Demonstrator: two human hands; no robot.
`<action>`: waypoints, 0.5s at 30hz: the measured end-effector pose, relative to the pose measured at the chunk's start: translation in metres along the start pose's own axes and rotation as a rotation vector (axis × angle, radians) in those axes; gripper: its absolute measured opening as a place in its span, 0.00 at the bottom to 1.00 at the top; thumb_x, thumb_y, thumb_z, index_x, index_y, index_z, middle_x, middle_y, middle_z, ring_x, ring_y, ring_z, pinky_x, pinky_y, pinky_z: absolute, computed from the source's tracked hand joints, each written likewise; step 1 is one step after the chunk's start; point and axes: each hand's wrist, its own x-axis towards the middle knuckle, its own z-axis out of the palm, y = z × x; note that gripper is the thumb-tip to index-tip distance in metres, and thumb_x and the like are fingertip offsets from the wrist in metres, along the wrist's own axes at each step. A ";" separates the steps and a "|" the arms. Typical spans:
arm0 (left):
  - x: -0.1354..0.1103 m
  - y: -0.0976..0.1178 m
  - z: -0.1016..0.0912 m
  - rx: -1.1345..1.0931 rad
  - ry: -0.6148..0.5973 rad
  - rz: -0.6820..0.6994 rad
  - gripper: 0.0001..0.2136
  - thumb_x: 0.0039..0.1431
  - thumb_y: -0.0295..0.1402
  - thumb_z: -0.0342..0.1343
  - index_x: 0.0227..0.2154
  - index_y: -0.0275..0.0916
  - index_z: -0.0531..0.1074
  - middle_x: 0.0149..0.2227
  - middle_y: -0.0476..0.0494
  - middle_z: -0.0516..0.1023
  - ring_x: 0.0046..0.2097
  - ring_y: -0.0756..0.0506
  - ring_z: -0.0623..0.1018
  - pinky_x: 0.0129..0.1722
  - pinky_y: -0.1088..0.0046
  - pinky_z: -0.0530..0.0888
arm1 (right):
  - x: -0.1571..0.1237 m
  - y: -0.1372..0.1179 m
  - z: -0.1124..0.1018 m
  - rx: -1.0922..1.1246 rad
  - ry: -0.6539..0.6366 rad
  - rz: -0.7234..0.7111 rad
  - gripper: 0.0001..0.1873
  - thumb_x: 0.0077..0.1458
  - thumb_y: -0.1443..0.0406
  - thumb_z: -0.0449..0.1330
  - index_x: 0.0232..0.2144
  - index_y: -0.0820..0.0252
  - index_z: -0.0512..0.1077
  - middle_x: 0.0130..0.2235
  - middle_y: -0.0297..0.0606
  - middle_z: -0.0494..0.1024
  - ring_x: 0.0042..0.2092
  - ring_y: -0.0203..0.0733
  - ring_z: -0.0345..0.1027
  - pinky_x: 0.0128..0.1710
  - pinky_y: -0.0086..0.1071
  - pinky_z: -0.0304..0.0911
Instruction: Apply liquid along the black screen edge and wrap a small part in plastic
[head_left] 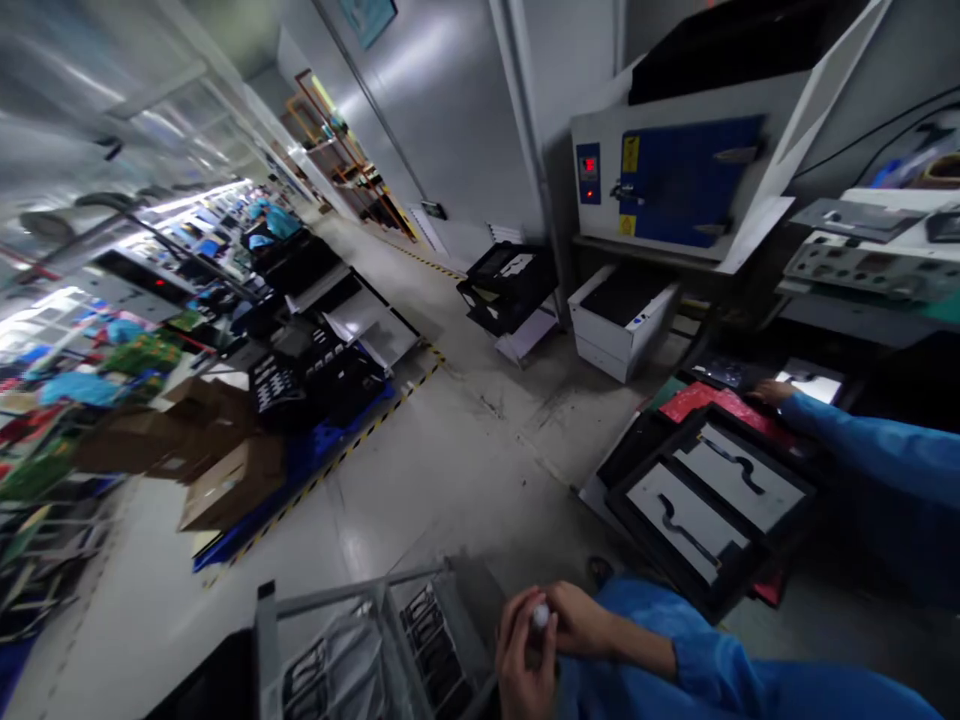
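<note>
Cabinet (667,185), far right: one red-lit display (589,165), digits illegible; blue door (694,180) bearing upper yellow label (631,154) and lower yellow label (627,225), wording too small. Legible text: none.

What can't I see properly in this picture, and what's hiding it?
All in the head view:
Small pale-tipped thing: mostly covered by the left hand and right hand, so I can't name it.
Co-worker's blue sleeve: cut off by the right edge.
Red display on the blue-doored cabinet: too small and blurry to read.
Green things at left: too blurred to name.
</note>
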 end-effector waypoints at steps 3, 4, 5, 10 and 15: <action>0.043 -0.014 0.008 -0.033 0.003 0.044 0.22 0.75 0.54 0.60 0.42 0.41 0.88 0.46 0.34 0.89 0.48 0.39 0.90 0.48 0.66 0.88 | 0.033 -0.006 -0.018 0.063 0.058 0.086 0.11 0.56 0.60 0.65 0.27 0.56 0.69 0.28 0.33 0.72 0.30 0.37 0.62 0.33 0.30 0.58; 0.057 -0.019 0.014 -0.050 0.001 0.057 0.21 0.75 0.53 0.60 0.42 0.41 0.88 0.46 0.34 0.89 0.47 0.39 0.90 0.48 0.66 0.87 | 0.043 -0.006 -0.024 0.079 0.090 0.110 0.11 0.55 0.60 0.65 0.26 0.56 0.67 0.28 0.33 0.72 0.30 0.37 0.62 0.33 0.30 0.58; 0.070 -0.025 0.020 -0.069 -0.006 0.070 0.21 0.74 0.53 0.61 0.42 0.41 0.88 0.46 0.34 0.89 0.47 0.39 0.90 0.47 0.66 0.87 | 0.053 -0.006 -0.030 0.098 0.128 0.135 0.12 0.54 0.61 0.65 0.26 0.55 0.66 0.28 0.32 0.71 0.30 0.37 0.62 0.33 0.30 0.57; 0.145 -0.055 0.043 -0.151 -0.143 0.151 0.21 0.75 0.53 0.60 0.46 0.41 0.88 0.48 0.31 0.89 0.50 0.37 0.89 0.49 0.63 0.88 | 0.104 0.005 -0.055 0.226 0.337 0.231 0.12 0.52 0.59 0.63 0.27 0.54 0.63 0.29 0.32 0.69 0.31 0.38 0.60 0.34 0.31 0.58; 0.233 -0.087 0.052 -0.171 -0.324 0.180 0.22 0.77 0.52 0.56 0.47 0.41 0.88 0.50 0.31 0.89 0.52 0.37 0.89 0.51 0.62 0.88 | 0.175 0.012 -0.080 0.258 0.482 0.293 0.13 0.48 0.58 0.64 0.28 0.53 0.62 0.30 0.33 0.71 0.31 0.40 0.62 0.35 0.32 0.61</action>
